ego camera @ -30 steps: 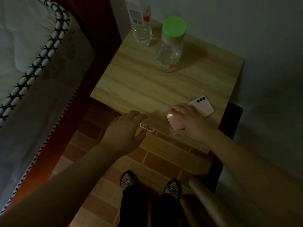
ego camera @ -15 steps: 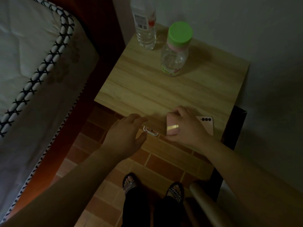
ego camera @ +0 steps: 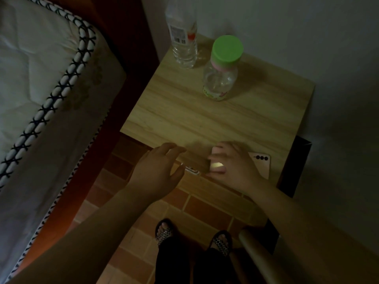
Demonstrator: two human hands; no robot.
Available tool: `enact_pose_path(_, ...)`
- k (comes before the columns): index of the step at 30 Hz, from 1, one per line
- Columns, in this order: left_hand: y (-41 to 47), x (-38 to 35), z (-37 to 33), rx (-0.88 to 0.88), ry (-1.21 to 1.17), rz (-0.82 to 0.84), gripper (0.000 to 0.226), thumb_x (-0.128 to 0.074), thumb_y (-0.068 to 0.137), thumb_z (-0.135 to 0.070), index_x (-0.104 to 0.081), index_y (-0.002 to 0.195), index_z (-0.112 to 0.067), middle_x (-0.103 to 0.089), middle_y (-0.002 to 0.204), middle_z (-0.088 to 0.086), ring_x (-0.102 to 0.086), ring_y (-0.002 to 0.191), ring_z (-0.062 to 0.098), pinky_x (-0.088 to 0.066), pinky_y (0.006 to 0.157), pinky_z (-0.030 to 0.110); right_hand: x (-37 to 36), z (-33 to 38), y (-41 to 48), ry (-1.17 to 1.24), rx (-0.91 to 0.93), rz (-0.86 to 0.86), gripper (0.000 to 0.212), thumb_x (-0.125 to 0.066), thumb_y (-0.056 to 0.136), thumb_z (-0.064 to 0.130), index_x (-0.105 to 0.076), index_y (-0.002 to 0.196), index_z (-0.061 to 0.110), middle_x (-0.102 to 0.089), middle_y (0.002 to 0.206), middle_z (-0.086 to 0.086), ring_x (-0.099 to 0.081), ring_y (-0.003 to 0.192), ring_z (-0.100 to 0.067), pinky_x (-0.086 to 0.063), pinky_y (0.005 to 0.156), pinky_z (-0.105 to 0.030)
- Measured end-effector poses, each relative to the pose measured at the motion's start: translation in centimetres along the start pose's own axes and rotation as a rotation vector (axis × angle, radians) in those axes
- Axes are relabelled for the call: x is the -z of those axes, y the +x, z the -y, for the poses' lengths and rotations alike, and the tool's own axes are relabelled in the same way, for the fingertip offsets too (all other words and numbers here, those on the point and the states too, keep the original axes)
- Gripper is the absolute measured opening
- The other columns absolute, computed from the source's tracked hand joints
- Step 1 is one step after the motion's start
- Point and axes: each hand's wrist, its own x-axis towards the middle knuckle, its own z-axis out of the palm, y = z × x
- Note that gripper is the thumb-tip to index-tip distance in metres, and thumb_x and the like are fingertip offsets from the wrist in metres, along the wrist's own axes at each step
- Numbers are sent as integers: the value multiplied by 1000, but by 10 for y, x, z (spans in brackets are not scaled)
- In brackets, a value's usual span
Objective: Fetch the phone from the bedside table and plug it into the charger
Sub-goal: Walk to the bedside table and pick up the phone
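A pink phone [ego camera: 260, 163] lies back-up at the near right edge of the wooden bedside table [ego camera: 205, 119], its camera lenses pointing right. My right hand [ego camera: 235, 167] covers its middle and grips it, with the left end showing a bright reflection. My left hand [ego camera: 158, 169] hovers at the table's front edge with thumb and fingers apart. A small white charger plug [ego camera: 191, 170] sits between the two hands, just off my left thumb; I cannot tell whether the hand touches it.
Two clear bottles stand at the back of the table: one with a green cap [ego camera: 222, 68] and a taller one [ego camera: 182, 35] by the wall. A mattress [ego camera: 41, 89] and bed frame lie to the left. Brick floor and my sandalled feet [ego camera: 194, 238] are below.
My right hand has turned the phone from a diagonal lie to parallel with the table's front edge and pulled it nearer. My left hand stays by the plug.
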Motion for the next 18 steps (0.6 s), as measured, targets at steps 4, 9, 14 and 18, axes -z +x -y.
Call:
enact_pose_path(4,-1,-5,3,10,-11,-3,44,-53,86,-33,-47,128,-21,-50,132,7,-53,111,28,-46,86,43,1,-6,-1,-7,19,65,66,-81,61,47,-62,118,18,-47,131,-10,-39,121,-28,-39,93,-48)
enact_pose_path(9,-4,-12,4,22,-5,10,47,-54,85,-33,-44,130,-23,-49,134,7,-51,113,26,-46,89,45,2,-14,-5,27,65,108,78,-83,61,35,-52,130,15,-42,138,-9,-33,128,-27,-30,101,-46)
enact_pose_path(14,-8,-16,2,21,-7,1,47,-53,86,-34,-44,131,-22,-48,134,7,-50,114,26,-45,91,46,-3,-11,-13,-29,106,90,63,-76,73,32,-53,129,14,-42,136,-13,-32,126,-30,-35,97,-52)
enact_pose_path(18,-14,-18,1,20,-20,-11,46,-51,87,-36,-44,130,-22,-49,134,8,-50,116,27,-45,91,49,-1,-7,-20,75,32,-80,64,-76,74,32,-51,129,14,-41,135,-16,-38,122,-32,-40,96,-46)
